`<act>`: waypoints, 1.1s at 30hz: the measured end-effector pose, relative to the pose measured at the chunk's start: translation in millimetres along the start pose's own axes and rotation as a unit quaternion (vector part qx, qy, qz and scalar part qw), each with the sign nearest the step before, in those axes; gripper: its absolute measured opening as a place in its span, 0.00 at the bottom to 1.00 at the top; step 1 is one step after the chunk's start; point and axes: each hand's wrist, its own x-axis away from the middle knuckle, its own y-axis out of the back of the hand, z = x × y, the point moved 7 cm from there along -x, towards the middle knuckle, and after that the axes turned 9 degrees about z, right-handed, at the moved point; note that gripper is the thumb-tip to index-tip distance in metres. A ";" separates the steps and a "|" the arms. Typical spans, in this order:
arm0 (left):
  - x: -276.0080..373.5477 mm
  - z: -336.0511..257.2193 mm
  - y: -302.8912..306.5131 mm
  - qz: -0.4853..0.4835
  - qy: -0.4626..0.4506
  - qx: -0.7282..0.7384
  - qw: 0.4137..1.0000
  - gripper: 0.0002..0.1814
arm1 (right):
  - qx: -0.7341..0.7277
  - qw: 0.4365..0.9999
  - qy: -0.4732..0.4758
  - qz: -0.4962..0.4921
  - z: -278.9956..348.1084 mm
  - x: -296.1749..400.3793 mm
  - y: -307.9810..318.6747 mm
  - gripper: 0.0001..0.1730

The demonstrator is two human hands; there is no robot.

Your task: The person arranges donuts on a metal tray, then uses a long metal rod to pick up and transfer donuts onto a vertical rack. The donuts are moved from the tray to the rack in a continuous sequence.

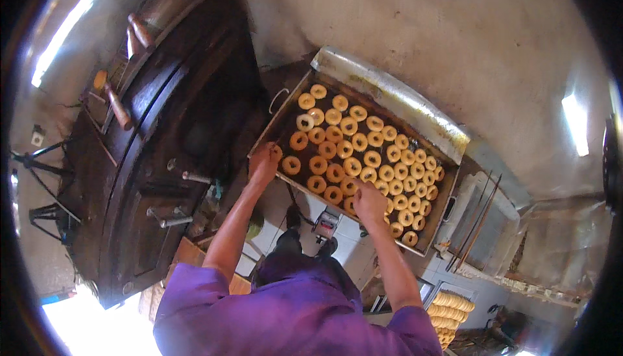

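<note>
A wide rectangular metal frying vat (289, 179) lies before me, its dark liquid covered with pale golden dough rings (372, 158). My left hand (263, 164) is at the vat's near left corner, fingers curled, right beside a ring partly hidden by it. Over the near side of the vat is my right hand (370, 204), its bent fingertips close to the rings. Whether either hand pinches something is too small to make out. One ring (305, 122) toward the left looks paler than its neighbours.
A large dark metal oven (160, 161) with wooden handles (117, 108) stands left. Long thin sticks (479, 217) rest across a metal tray (469, 229) at the right. Stacked dough rings (450, 310) sit lower right. A small metal box (326, 223) is near my feet.
</note>
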 end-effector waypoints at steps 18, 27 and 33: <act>-13.7 19.8 -16.9 0.064 -0.012 -0.026 0.998 0.19 | -0.031 0.997 -0.062 -0.043 3.5 -25.6 -12.8 0.18; 169.1 33.3 0.8 -0.065 0.061 0.237 0.967 0.21 | -0.284 0.942 -0.137 -0.113 -57.4 141.6 -100.6 0.11; 292.0 69.3 -13.5 -0.106 0.130 0.357 0.919 0.16 | -0.357 0.930 -0.013 -0.086 -11.2 204.0 -161.7 0.08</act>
